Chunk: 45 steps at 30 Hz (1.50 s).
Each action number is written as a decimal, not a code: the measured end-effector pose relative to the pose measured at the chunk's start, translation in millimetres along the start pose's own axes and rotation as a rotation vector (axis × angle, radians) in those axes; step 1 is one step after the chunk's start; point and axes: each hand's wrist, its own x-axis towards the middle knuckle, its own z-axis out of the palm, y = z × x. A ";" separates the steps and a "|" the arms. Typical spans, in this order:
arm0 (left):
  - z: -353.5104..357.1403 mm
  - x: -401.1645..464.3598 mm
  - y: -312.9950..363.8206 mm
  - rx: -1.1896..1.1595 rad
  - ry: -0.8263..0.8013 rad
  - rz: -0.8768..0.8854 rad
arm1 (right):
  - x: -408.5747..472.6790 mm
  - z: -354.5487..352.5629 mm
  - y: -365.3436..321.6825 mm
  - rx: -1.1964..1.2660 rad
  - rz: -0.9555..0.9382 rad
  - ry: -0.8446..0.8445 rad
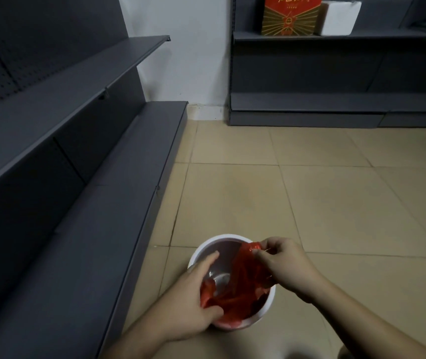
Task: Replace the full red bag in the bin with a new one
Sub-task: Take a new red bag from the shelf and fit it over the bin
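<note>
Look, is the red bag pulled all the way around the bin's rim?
No, the red bag lies crumpled inside the bin, whose far rim is bare white.

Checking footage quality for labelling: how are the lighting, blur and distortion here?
Head view: dim overall, corners darkened; wide-angle bending curves the left shelving; soft blur on both hands, left hand and right hand; a pale glare spot inside the white bin beside the red bag.
</note>
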 end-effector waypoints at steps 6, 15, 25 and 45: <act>2.3 16.5 -32.4 0.067 0.053 -0.073 | 2.1 4.1 23.9 -0.080 -0.005 -0.011; -5.4 37.8 -62.3 -0.018 0.100 -0.174 | 15.6 0.6 60.8 -0.214 -0.003 0.011; -35.3 51.6 -83.6 -0.397 0.224 -0.393 | 42.0 -38.5 91.5 -0.362 0.047 0.158; 44.3 39.5 -30.4 0.772 -0.077 0.538 | 17.8 7.8 86.6 -1.246 -0.679 -0.158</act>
